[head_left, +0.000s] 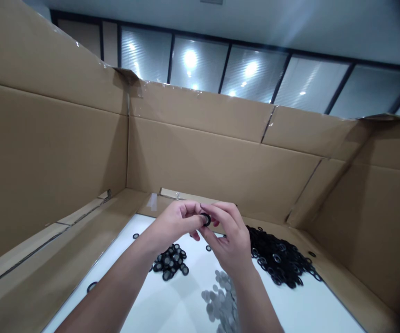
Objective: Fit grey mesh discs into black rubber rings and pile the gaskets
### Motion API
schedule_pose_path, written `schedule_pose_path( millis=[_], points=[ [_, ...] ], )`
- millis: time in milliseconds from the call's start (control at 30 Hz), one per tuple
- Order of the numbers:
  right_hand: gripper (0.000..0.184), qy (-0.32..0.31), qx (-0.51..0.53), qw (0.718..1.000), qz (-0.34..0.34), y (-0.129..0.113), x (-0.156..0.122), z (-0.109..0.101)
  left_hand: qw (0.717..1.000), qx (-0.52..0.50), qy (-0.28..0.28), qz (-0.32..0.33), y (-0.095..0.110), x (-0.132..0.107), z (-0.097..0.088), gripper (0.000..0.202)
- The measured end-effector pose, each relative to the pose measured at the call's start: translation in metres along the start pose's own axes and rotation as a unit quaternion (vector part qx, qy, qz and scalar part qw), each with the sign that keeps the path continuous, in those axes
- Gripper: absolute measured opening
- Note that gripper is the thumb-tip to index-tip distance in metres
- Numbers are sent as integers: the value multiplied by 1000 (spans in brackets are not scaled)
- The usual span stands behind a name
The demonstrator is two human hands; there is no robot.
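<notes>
Both my hands meet above the white board [165, 310], gripping one small black ring [206, 219] between them. A pale disc shows inside the ring. My left hand [182, 219] presses its thumb against the ring's left side. My right hand [229, 231] pinches the right side with thumb and fingers. Below my left hand lies a pile of black rings with grey centres [170, 261]. Loose pale grey discs [222, 298] are heaped by my right forearm. To the right is a large heap of plain black rings [279, 256], partly hidden behind my right hand.
Tall cardboard walls [200, 152] enclose the board at the back and on both sides. A few stray rings lie apart, such as a black ring [91, 286] near the left edge and a small ring [136, 236] at the far left. Glass panels [200, 64] stand beyond the cardboard.
</notes>
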State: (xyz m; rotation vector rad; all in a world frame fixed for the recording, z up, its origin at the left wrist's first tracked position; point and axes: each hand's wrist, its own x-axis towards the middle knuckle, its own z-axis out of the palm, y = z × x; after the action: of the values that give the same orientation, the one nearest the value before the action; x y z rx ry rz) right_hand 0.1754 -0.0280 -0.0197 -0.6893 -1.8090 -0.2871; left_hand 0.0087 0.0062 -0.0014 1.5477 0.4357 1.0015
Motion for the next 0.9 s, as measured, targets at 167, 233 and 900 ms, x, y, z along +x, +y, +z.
schedule_pose_path(
  millis=[167, 233, 900],
  points=[
    [36, 55, -8, 998, -2, -4, 5, -3, 1000, -2, -31, 3, 3, -3, -9, 24],
    [34, 66, -12, 998, 4, -5, 6, -4, 1000, -3, -26, 3, 5, -4, -11, 26],
    [38, -30, 47, 988, 142, 4, 1, 0, 996, 30, 63, 61, 8, -3, 1, 22]
  ],
)
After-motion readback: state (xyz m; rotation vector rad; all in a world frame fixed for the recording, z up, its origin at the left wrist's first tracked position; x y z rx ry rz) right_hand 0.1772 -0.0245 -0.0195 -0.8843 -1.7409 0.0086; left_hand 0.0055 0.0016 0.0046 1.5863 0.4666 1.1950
